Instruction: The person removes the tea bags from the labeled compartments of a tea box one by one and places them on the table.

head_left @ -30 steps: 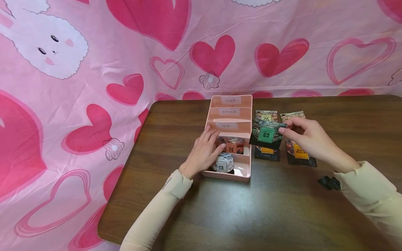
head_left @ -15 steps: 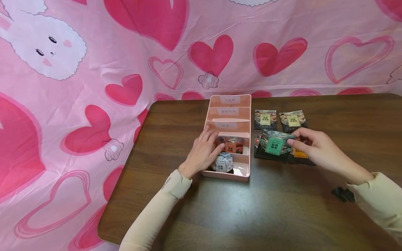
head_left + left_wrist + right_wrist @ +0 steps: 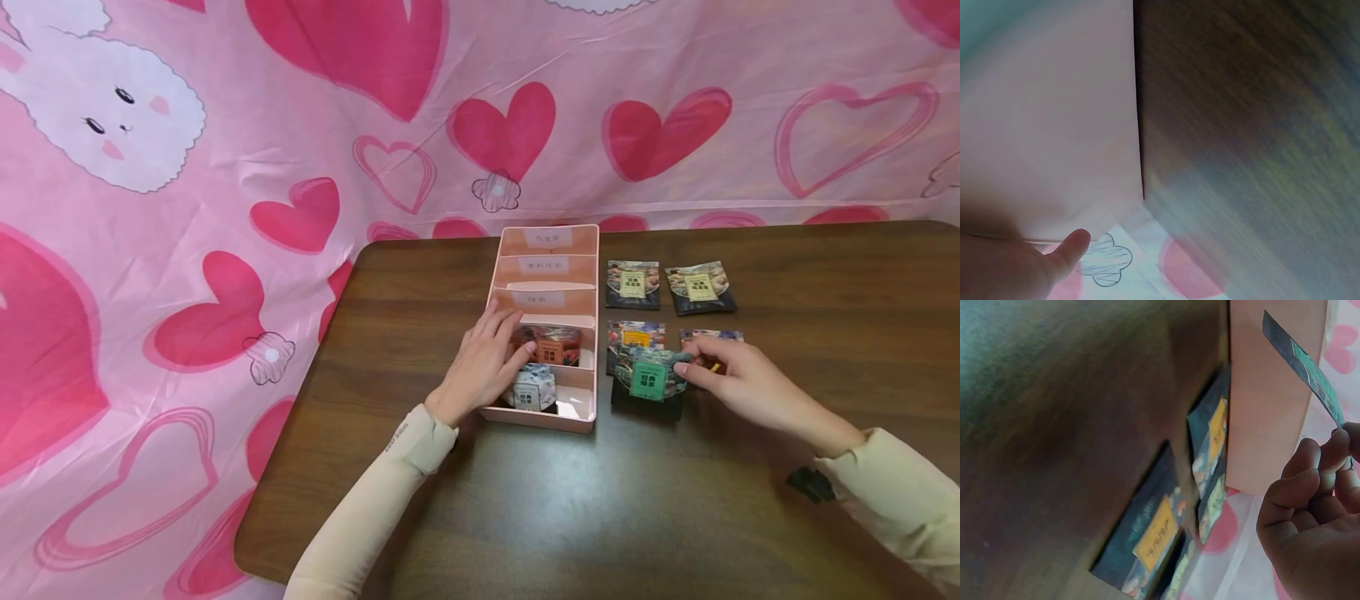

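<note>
My right hand (image 3: 742, 379) pinches the right edge of a tea sachet (image 3: 648, 383) with a green label. The sachet is held up near the front of the pink divided box (image 3: 577, 423), partly covering an orange-labelled sachet (image 3: 635, 335). In the right wrist view, the green-labelled sachet (image 3: 1310, 375) is seen nearly edge-on, above the table. Across the box's left rim lies my left hand (image 3: 480, 367), fingers extended and thumb over the inside. A red-labelled sachet (image 3: 558, 348) and a white-labelled sachet (image 3: 531, 392) stand in the two nearest compartments.
Two yellow-labelled sachets (image 3: 702, 288) lie on the wooden table (image 3: 540, 517) right of the box. Another sachet (image 3: 1154, 534) with an orange label lies below my right hand. Paper labels mark the three far compartments. A small black object (image 3: 810, 485) sits by the right sleeve.
The green-labelled sachet has moved toward the front of the table, first swinging right and then back left. My right hand pinches it throughout. The left hand has stayed on the box.
</note>
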Demonstrator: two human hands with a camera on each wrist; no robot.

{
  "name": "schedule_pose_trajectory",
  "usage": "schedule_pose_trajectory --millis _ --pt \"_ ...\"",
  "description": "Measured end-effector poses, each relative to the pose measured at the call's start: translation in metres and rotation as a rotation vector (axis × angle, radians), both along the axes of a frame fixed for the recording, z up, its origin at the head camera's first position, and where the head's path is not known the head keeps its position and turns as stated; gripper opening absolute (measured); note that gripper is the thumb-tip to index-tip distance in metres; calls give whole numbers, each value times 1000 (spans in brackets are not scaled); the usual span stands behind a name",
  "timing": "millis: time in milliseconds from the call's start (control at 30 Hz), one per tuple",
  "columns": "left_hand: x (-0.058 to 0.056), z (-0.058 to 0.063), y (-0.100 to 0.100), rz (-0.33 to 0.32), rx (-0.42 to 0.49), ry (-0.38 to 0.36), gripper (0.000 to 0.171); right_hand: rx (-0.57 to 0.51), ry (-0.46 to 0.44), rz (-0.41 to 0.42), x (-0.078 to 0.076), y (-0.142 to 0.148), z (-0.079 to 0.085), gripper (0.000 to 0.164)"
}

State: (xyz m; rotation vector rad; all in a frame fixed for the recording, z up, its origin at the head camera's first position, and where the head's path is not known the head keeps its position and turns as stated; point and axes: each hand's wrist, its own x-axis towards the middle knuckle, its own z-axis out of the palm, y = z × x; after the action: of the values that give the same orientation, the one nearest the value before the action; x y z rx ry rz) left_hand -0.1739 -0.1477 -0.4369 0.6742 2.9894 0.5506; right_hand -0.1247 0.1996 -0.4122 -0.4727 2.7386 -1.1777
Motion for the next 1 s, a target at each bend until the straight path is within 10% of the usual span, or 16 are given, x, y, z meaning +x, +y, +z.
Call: schedule_pose_trajectory --millis 1000 --pt "0 -1 0 -2 12 -2 65 72 -409 187 0 -9 -27 25"
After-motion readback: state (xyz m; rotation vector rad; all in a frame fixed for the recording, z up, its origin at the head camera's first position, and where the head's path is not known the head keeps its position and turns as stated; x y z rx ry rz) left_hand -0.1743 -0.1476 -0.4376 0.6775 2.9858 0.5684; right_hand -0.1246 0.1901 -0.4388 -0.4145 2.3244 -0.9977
